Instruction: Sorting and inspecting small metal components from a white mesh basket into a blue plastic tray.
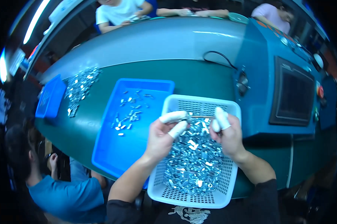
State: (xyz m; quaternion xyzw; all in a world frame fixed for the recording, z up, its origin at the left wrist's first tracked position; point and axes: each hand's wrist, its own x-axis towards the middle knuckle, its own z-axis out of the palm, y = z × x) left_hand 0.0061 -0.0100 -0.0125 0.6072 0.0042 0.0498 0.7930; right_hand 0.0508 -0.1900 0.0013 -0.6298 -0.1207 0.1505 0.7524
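Both hands hover over a white perforated plastic basket (234,175) heaped with small shiny metal parts (194,160). White finger cots cover several fingertips. My left hand (161,136) is closed in a pinch near the basket's far left corner; what looks like a small metal part is at its fingertips, partly hidden. A thin metal rod (202,117) stretches level between the hands. Its right end is in my right hand (230,136), pinched between thumb and fingers. The rod's left end meets the left fingertips.
A shallow blue tray (105,145) with scattered metal parts stands left of the basket. Farther left are a loose pile of parts (80,86) and a small blue bin (50,99). At right stands a blue machine (254,100) with a dark screen. Other people sit across and at left.
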